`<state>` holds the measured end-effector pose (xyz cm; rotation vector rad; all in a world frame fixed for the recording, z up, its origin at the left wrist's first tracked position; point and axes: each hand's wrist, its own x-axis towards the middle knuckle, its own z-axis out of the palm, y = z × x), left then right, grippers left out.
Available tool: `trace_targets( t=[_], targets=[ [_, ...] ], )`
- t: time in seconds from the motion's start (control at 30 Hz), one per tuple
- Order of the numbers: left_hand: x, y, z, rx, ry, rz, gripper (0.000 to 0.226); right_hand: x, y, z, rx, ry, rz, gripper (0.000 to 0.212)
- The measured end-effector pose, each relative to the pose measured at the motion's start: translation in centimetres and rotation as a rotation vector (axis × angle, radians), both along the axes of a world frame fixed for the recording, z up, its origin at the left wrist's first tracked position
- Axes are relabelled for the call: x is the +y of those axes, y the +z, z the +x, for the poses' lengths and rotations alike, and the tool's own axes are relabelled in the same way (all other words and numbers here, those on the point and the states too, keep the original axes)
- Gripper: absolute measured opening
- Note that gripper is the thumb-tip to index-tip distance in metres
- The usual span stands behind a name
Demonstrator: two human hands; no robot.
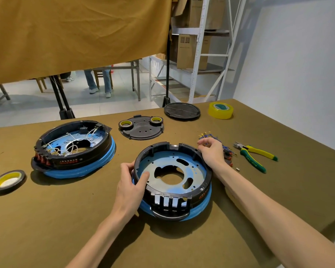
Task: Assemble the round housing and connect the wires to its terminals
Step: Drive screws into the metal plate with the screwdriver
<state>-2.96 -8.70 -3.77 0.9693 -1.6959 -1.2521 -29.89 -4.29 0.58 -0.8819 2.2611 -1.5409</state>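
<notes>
A round black housing [199, 194] with a blue metal plate inside and a blue base ring sits on the table in front of me, with no wires in it. My left hand [131, 187] grips its left rim, thumb inside on the plate. My right hand [211, 151] rests at the housing's far right rim, fingers curled over a bundle of blue wires [217, 139] with brass terminals. Whether the fingers hold a wire is hidden. Small red parts [228, 157] lie just beyond the wrist.
A second housing [74, 149] with white wires stands at the left. Behind are a black cover [141, 128] carrying two tape rolls, a round black lid [182, 111] and a yellow tape roll [220, 110]. Green-yellow pliers [255, 157] lie right; another tape roll [8, 180] lies far left.
</notes>
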Motion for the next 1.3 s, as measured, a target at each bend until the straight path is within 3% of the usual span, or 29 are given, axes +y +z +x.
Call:
trace_targets(
  t=[0.13, 0.5, 1.0, 1.3],
  targets=[
    [0.3, 0.1, -0.4, 0.042, 0.023, -0.004, 0.013, 0.0, -0.1, -0.1, -0.008, 0.038, -0.048, 0.014],
    [0.5, 0.5, -0.8, -0.004, 0.046, -0.038, 0.005, 1.0, -0.4, -0.3, -0.349, 0.009, -0.105, 0.015],
    [0.6, 0.1, -0.6, -0.02, 0.029, -0.01, 0.015, -0.1, 0.3, -0.3, -0.156, 0.055, 0.01, 0.015],
    [0.5, 0.1, -0.9, -0.035, 0.043, -0.01, 0.018, 0.7, -0.2, -0.2, -0.269, 0.012, -0.049, 0.012]
  ],
)
